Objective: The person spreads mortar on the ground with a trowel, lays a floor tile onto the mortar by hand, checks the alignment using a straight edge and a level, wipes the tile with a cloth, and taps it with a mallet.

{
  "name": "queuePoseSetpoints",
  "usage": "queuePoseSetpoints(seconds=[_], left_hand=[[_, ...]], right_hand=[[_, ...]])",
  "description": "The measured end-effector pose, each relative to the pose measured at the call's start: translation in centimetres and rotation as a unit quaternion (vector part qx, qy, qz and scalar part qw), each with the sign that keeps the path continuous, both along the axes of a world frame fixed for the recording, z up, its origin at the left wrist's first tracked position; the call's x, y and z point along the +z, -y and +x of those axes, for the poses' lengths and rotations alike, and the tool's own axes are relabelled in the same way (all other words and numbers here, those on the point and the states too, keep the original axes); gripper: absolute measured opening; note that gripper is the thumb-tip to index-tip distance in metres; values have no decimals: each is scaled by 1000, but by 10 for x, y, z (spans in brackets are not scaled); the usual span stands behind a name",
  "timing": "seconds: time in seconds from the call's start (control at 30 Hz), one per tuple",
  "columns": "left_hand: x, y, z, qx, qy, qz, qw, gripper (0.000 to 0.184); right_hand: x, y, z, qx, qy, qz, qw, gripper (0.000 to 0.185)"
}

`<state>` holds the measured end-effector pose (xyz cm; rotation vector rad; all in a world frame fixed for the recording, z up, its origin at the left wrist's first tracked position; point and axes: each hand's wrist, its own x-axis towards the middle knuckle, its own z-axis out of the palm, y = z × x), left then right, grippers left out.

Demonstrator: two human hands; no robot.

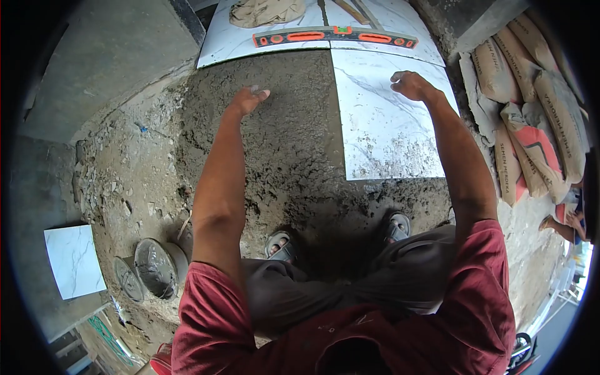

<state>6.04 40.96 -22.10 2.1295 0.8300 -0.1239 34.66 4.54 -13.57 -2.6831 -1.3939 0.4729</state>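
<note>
My left hand (250, 100) is over the wet grey mortar (281, 125), near its upper left part, with fingers partly curled; whether they hold anything is too small to tell. Over the white marbled tile (390, 119) at the right is my right hand (409, 85), its fingers bent and apart, with nothing seen in them. Grey specks of mortar lie on that tile's lower half. An orange and black spirit level (334, 37) rests across the laid tiles (219, 37) beyond both hands.
A cloth (267, 11) lies on the far tiles. Cement bags (556, 119) are piled at the right, with another person (572, 219) beyond. Two buckets (159, 269) and a loose tile (75, 261) are at the left. My sandalled feet (280, 247) stand at the mortar's near edge.
</note>
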Motion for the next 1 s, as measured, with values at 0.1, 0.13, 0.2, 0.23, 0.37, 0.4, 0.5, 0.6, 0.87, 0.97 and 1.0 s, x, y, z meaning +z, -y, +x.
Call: queuePoseSetpoints(seconds=[0.1, 0.13, 0.2, 0.23, 0.37, 0.4, 0.5, 0.6, 0.87, 0.97, 1.0], left_hand=[[2, -2, 1, -11, -8, 5, 1000, 76], [5, 0, 2, -23, -20, 9, 1000, 76], [10, 4, 5, -19, -20, 19, 999, 77], [9, 6, 6, -17, -22, 28, 999, 77], [19, 16, 6, -25, -17, 56, 998, 76], [20, 16, 6, -33, -10, 56, 998, 76], [25, 21, 5, -35, -9, 61, 997, 76], [28, 21, 3, -30, -16, 65, 997, 75], [3, 0, 3, -47, 25, 52, 997, 75], [2, 0, 4, -48, 14, 54, 997, 75], [3, 1, 4, -46, 12, 51, 998, 76]], right_hand=[[1, 4, -2, -3, 3, -16, 1000, 39], [1, 4, 0, -2, 4, -15, 1000, 39], [0, 6, 0, -15, -1, -11, 1000, 39], [0, 6, 0, -14, -1, -11, 1000, 39], [-1, 5, -3, -20, -7, -16, 1000, 38], [-1, 4, -2, -30, -15, -16, 999, 37], [-3, 0, -4, -37, -11, -16, 999, 37], [-1, -5, -7, -39, -24, -20, 999, 38], [2, -13, -14, -15, -4, -25, 1000, 38], [0, -12, -13, -12, 0, -23, 1000, 38], [0, -12, -13, -13, 1, -22, 1000, 38]])
